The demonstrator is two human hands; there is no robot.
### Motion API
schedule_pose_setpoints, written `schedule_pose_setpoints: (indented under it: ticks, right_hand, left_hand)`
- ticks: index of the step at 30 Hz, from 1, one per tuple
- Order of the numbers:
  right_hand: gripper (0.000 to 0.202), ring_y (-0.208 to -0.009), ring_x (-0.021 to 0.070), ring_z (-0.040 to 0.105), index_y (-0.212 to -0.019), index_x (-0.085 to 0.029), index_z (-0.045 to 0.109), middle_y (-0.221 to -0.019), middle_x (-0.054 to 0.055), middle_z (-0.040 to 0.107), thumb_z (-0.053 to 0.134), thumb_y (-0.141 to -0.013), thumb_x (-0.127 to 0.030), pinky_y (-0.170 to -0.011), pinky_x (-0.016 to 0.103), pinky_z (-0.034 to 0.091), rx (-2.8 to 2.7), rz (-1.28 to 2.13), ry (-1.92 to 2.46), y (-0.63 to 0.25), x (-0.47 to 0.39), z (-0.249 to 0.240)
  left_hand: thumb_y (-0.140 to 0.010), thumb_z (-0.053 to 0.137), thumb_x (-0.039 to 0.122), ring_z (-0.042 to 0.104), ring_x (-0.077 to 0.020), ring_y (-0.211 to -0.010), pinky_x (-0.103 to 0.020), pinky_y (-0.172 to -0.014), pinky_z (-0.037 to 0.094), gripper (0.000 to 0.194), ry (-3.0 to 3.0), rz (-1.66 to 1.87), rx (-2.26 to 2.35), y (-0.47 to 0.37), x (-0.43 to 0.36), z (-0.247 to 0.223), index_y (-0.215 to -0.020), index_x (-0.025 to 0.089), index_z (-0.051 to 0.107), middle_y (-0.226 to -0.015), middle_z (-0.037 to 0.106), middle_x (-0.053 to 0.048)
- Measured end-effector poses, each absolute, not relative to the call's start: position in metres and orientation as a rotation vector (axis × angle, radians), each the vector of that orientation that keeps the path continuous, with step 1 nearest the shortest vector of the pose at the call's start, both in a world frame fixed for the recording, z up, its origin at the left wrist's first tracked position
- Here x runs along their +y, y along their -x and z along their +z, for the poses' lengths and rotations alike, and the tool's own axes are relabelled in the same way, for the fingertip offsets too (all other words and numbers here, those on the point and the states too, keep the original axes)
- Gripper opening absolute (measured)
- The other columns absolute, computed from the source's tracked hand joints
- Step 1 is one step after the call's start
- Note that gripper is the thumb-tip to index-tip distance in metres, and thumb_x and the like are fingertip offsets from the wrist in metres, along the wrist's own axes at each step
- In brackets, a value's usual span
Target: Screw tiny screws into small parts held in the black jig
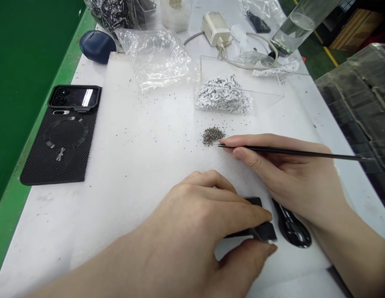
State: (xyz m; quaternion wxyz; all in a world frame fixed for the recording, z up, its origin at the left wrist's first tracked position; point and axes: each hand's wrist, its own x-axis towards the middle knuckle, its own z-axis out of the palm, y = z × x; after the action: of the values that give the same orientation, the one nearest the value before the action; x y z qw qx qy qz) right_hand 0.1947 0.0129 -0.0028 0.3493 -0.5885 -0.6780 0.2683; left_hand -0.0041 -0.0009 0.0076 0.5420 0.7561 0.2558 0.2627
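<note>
My right hand point(288, 169) grips slim black tweezers point(304, 153) like a pen. Their fine tips touch the near edge of a small heap of tiny metal pieces point(213, 135) on the white foam sheet point(142, 145). Nearer to me, my left hand point(204, 215) bends over a black block point(265, 231), with thumb and forefinger closed at its right end. A tiny white piece point(271, 241) shows by the thumb tip; whether it is pinched or sits on the block is unclear. Part of the block is hidden under my fingers. Between my hands lies a glossy black spoon-shaped thing point(293, 227).
Behind the heap, a clear tray point(266, 97) holds many small white-and-black parts point(223, 95). A plastic bag point(161, 58), a charger with cable point(215, 28) and a clear bottle point(299, 27) stand farther back. At left are a black-cased phone point(63, 140) and a blue rounded case point(97, 46).
</note>
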Motion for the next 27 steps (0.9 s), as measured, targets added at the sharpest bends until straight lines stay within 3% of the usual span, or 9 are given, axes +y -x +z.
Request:
schedule_pose_setpoints:
  ticks: [12, 19, 22, 24, 27]
  right_hand:
    - [0.016, -0.100, 0.0178, 0.081, -0.107, -0.035, 0.084, -0.110, -0.006, 0.085, 0.076, -0.096, -0.028, -0.090, 0.027, 0.069, -1.727, 0.719, 1.497, -0.198, 0.012, -0.006]
    - [0.019, -0.082, 0.0189, 0.081, -0.101, -0.035, 0.084, -0.101, -0.003, 0.086, 0.074, -0.096, -0.019, -0.071, 0.031, 0.068, -1.630, 0.665, 1.343, -0.208, 0.006, 0.015]
    - [0.017, -0.078, 0.0233, 0.080, -0.102, -0.037, 0.084, -0.098, 0.000, 0.085, 0.072, -0.098, -0.026, -0.065, 0.037, 0.067, -1.672, 0.647, 1.264, -0.221, -0.003, 0.029]
    - [0.018, -0.082, 0.0254, 0.081, -0.104, -0.038, 0.083, -0.097, 0.001, 0.085, 0.070, -0.099, -0.027, -0.070, 0.040, 0.069, -1.713, 0.719, 1.162, -0.229, -0.010, 0.033]
    - [0.031, -0.094, 0.0246, 0.082, -0.111, -0.038, 0.081, -0.102, -0.001, 0.085, 0.072, -0.095, -0.014, -0.079, 0.038, 0.071, -1.830, 0.870, 1.031, -0.235, -0.017, 0.034]
  left_hand:
    - [-0.099, 0.065, 0.013, 0.076, -0.0191, -0.090, -0.037, -0.101, 0.062, 0.012, -1.825, 0.626, 0.635, 0.008, -0.005, 0.010, -0.100, 0.014, 0.077, -0.098, 0.083, -0.005]
    - [-0.094, 0.068, 0.007, 0.075, -0.0173, -0.083, -0.035, -0.093, 0.061, 0.024, -1.885, 0.885, 0.651, 0.007, -0.006, 0.004, -0.115, 0.014, 0.076, -0.094, 0.083, -0.005]
    - [-0.092, 0.071, 0.008, 0.074, -0.0184, -0.085, -0.036, -0.090, 0.061, 0.027, -1.889, 0.982, 0.751, 0.007, -0.007, 0.002, -0.117, 0.014, 0.078, -0.094, 0.084, -0.004]
    - [-0.090, 0.072, 0.010, 0.074, -0.0189, -0.087, -0.035, -0.089, 0.061, 0.026, -1.905, 0.972, 0.800, 0.006, -0.008, 0.002, -0.114, 0.017, 0.079, -0.096, 0.084, -0.003]
    - [-0.091, 0.072, 0.012, 0.072, -0.0184, -0.088, -0.033, -0.085, 0.061, 0.023, -1.915, 0.926, 0.850, 0.005, -0.010, 0.002, -0.111, 0.019, 0.081, -0.098, 0.084, -0.002]
